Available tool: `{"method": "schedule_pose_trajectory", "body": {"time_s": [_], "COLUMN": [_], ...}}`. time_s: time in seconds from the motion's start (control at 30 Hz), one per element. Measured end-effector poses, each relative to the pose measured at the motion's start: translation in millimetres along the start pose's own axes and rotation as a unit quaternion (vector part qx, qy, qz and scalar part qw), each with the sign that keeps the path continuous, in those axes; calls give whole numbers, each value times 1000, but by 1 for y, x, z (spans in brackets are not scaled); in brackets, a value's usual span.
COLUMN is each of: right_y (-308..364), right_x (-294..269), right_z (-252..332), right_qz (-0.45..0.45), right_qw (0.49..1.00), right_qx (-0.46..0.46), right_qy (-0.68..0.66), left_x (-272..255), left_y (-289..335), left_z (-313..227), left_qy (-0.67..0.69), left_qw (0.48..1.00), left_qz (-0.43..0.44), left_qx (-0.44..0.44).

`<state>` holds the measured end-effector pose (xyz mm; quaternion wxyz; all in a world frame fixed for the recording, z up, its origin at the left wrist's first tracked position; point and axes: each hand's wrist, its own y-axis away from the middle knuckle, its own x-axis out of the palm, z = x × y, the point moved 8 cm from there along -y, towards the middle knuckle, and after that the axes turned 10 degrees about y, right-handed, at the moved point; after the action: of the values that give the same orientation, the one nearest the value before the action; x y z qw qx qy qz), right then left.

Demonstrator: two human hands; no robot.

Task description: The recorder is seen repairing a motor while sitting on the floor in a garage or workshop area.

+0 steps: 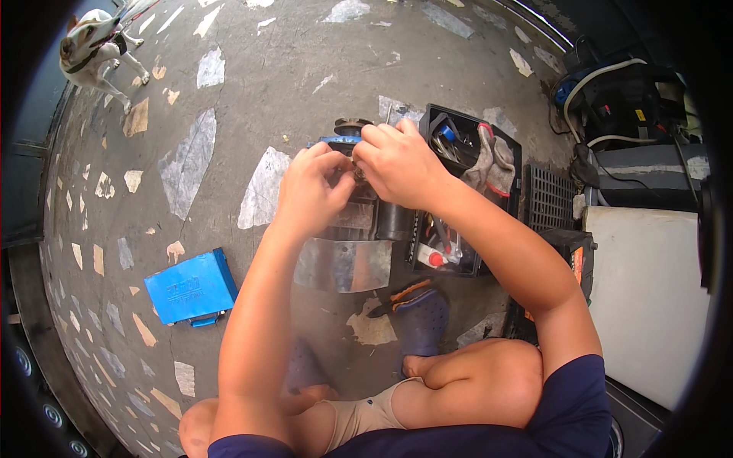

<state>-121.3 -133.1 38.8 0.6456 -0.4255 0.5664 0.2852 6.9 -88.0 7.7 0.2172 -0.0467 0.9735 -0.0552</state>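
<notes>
My left hand (314, 187) and my right hand (403, 164) meet over a machine on the floor in front of me. Both have bent, pinching fingers close together; what lies between them is hidden. Behind the fingers show the machine's blue part (327, 143) and a dark round disc (353, 124). Beneath my hands are a dark cylinder (393, 221) and the machine's metal body (356, 214). A thin, shiny metal sheet (343, 265) lies on the near side of it.
At the right, a black toolbox (517, 164) holds tools and grey work gloves (489, 164) with red trim. A blue case (191, 286) lies at the left. An orange-edged tool (411, 289) rests by my shoe (424, 320). A dog (95, 57) stands at the far left.
</notes>
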Motion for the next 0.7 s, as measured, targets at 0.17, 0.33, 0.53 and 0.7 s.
{"method": "schedule_pose_trajectory", "body": {"time_s": [0.17, 0.33, 0.53, 0.7], "right_y": [-5, -7, 7, 10], "right_x": [3, 4, -4, -5], "right_z": [2, 0, -10, -13], "right_qz": [-1, 38, 28, 36], "right_qw": [1000, 998, 996, 991], "right_qx": [-21, -44, 4, 70], "right_qy": [21, 29, -80, -112], "left_x": [1, 7, 5, 6], "left_y": [-3, -2, 9, 11], "left_z": [-13, -16, -13, -11], "left_qy": [-57, -129, -115, -91], "left_qw": [997, 991, 990, 992], "left_qz": [-10, -5, -69, -82], "left_qx": [42, 30, 41, 40]}}
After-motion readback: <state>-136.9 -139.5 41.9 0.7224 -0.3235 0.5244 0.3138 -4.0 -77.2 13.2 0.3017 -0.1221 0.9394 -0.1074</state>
